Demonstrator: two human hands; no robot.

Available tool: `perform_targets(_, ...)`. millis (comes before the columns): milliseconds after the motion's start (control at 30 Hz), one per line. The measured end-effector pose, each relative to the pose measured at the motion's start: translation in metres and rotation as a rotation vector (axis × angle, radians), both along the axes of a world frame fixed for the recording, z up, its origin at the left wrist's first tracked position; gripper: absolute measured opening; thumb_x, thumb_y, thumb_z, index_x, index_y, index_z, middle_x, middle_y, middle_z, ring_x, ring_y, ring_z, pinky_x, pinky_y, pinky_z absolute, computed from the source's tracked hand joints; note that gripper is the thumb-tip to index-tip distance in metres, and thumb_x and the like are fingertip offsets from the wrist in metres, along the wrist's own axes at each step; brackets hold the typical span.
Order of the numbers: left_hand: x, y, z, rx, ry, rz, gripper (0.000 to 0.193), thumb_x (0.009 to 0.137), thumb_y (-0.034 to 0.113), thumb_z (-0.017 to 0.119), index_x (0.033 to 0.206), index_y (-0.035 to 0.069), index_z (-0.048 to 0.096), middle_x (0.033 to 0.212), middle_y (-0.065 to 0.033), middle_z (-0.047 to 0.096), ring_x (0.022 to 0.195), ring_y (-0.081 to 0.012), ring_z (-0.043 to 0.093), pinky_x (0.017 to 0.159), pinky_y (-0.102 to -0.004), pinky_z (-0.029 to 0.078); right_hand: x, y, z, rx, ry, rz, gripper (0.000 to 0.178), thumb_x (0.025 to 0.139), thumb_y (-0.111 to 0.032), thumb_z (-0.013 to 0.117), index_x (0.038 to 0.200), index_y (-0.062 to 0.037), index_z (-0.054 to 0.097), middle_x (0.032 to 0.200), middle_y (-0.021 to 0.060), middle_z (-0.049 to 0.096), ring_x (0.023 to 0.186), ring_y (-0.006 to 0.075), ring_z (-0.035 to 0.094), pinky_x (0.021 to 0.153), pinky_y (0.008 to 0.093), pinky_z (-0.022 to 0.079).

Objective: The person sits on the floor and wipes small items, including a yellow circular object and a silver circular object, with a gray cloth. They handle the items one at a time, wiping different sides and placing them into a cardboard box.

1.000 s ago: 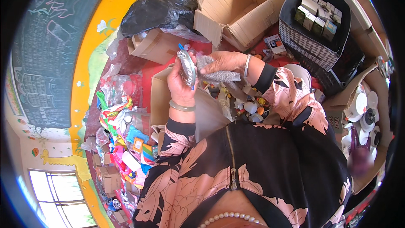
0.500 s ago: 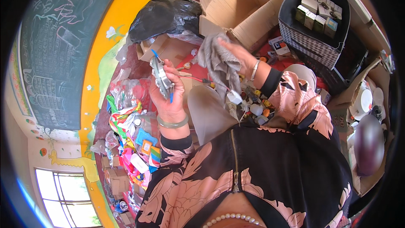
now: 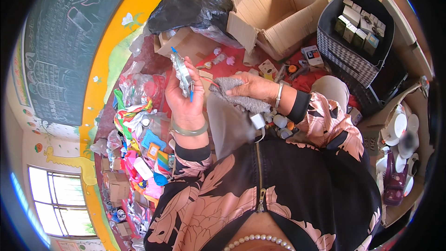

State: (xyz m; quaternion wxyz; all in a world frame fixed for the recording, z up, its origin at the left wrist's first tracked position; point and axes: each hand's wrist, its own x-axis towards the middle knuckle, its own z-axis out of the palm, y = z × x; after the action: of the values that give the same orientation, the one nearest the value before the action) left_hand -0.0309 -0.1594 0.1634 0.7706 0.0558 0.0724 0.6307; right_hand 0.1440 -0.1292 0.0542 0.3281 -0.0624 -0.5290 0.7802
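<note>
Here, left hand (image 3: 184, 103): raised in front of the body, palm turned up, its fingers curled about the metallic fitting and gripping it.
Metallic fitting (image 3: 181, 73): in the left hand, tilted and seen nearly edge-on, with a blue-tipped clip at its far end and another at its near end.
Right hand (image 3: 254, 87): to the right of the fitting and apart from it, back of the hand upward, thumb and fingers pinching the grey cloth.
Grey cloth (image 3: 241, 100): bunched under the right hand, drooping toward the right above the person's lap.
Red wire (image 3: 209, 80): thin, in the gap between fitting and cloth; where it ends under the cloth is hidden.
White block (image 3: 257, 121): just on the near side of the cloth, a white cable beside it.
Left side: a heap of bright plastic goods (image 3: 151, 151) on the floor, beyond it a chalkboard (image 3: 58, 60) on the wall.
Far side: a black plastic bag (image 3: 190, 11), and to its right an open cardboard box (image 3: 278, 23).
Far right: a patterned bin (image 3: 344, 56) holding small boxes (image 3: 358, 30).
Near right: a carton (image 3: 409, 216) with white round pieces (image 3: 395, 128) and a purple object (image 3: 395, 183).
</note>
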Motion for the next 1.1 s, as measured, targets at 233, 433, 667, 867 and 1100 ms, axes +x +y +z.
perform_targets(233, -0.017, 0.002, -0.002, -0.063, -0.038, 0.071, 0.028, 0.086, 0.005, 0.05, 0.11, -0.009, 0.047, 0.103, -0.0216, 0.057, 0.089, -0.029, 0.062, 0.076, -0.0373, 0.056, 0.005, 0.003, -0.011, -0.13, -0.027, 0.027, 0.029, 0.081, -0.015, 0.066, 0.106, -0.0021, 0.059, 0.088, 0.0011, 0.062, 0.075, 0.0085, 0.059, 0.064, 0.0241, 0.049)
perform_targets(433, -0.023, 0.0, -0.004, -0.026, -0.035, 0.052, 0.029, 0.085, 0.004, 0.05, 0.111, -0.009, 0.047, 0.102, -0.0214, 0.058, 0.088, -0.0292, 0.062, 0.075, -0.0376, 0.056, 0.01, 0.004, -0.016, -0.235, 0.091, 0.142, 0.035, 0.082, -0.014, 0.064, 0.114, -0.002, 0.055, 0.096, 0.0041, 0.063, 0.082, 0.012, 0.061, 0.07, 0.027, 0.052)
perform_targets(667, -0.032, -0.006, 0.0, 0.078, -0.058, 0.072, 0.035, 0.084, 0.005, 0.049, 0.115, -0.012, 0.043, 0.102, -0.0211, 0.057, 0.09, -0.0295, 0.061, 0.075, -0.0379, 0.055, 0.001, -0.003, -0.019, -0.513, 0.139, 0.148, 0.039, 0.089, -0.03, 0.056, 0.116, -0.0028, 0.051, 0.095, 0.0079, 0.063, 0.084, 0.0178, 0.063, 0.072, 0.0311, 0.054)
perform_targets(867, -0.01, -0.018, 0.003, 0.036, -0.054, 0.053, 0.032, 0.086, 0.008, 0.049, 0.114, -0.008, 0.047, 0.105, -0.0212, 0.056, 0.088, -0.0285, 0.061, 0.074, -0.0373, 0.055, -0.024, -0.011, -0.014, -0.792, 0.157, 0.023, 0.033, 0.093, -0.034, 0.047, 0.102, -0.0042, 0.058, 0.093, 0.0096, 0.063, 0.073, 0.017, 0.064, 0.064, 0.032, 0.055)
perform_targets(1100, 0.01, -0.02, -0.013, -0.052, 0.073, -0.244, 0.027, 0.09, 0.015, 0.046, 0.108, -0.004, 0.054, 0.103, -0.0215, 0.058, 0.085, -0.0317, 0.062, 0.069, -0.0381, 0.057, -0.004, 0.006, -0.035, -0.581, 0.248, -0.183, 0.036, 0.087, -0.033, 0.058, 0.11, -0.0052, 0.055, 0.092, 0.0063, 0.062, 0.077, 0.0158, 0.062, 0.066, 0.03, 0.054)
